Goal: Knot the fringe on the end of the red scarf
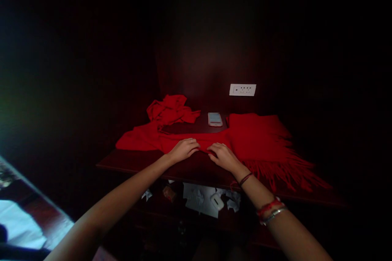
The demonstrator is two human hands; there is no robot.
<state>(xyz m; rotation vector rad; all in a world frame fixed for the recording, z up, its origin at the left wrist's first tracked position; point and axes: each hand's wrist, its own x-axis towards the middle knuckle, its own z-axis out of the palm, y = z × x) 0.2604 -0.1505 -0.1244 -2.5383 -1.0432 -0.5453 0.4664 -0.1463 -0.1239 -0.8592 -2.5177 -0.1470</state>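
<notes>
A long red scarf (pixel 257 134) with a fringe lies spread across a dark wooden table (pixel 128 162). Both hands rest on its near edge at the middle. My left hand (pixel 183 149) is curled with its fingers closed on the red cloth. My right hand (pixel 223 156) sits just to the right, fingers bent and pinching the same edge. The two hands almost touch. A second red cloth (pixel 170 110) lies crumpled at the back left of the table.
A phone (pixel 214 118) lies flat at the back of the table. A white wall socket (pixel 242 89) is on the dark wall behind. Crumpled white papers (pixel 200 200) lie on a shelf under the table. The room is very dark.
</notes>
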